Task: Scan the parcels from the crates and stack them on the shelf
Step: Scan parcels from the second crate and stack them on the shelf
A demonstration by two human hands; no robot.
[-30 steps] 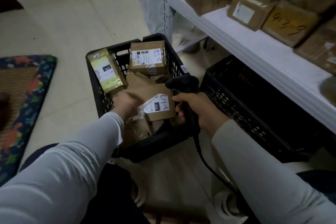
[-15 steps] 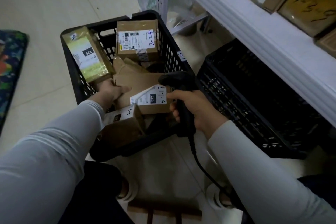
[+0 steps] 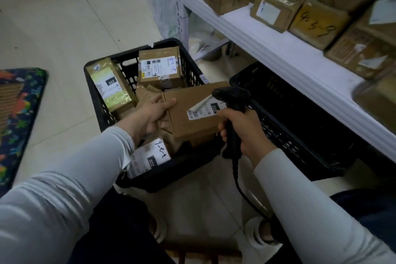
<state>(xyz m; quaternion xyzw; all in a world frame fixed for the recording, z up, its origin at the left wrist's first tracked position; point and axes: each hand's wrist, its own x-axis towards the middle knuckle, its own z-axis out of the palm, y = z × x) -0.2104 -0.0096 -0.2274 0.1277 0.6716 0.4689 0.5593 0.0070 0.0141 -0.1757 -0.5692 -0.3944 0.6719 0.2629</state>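
My left hand [image 3: 153, 113] grips the left end of a flat brown parcel [image 3: 192, 122] with a white label, lifted above the black crate [image 3: 94, 100]. My right hand [image 3: 242, 133] holds a black corded scanner [image 3: 232, 100] by its handle, its head over the parcel's right edge. In the crate lie a yellow-green parcel [image 3: 110, 85], a brown box [image 3: 159, 66] with a barcode label, and a parcel [image 3: 150, 158] marked in pen at the near end. The white shelf [image 3: 267, 49] on the right carries several brown boxes.
A second black crate [image 3: 300, 126] stands under the shelf to the right of the first. A colourful mat [image 3: 19, 113] lies on the tiled floor at the left. My knees and slippered feet are below the crate.
My left hand has lifted the flat brown parcel up and to the right, out from among the others. The scanner's head now sits over its right edge.
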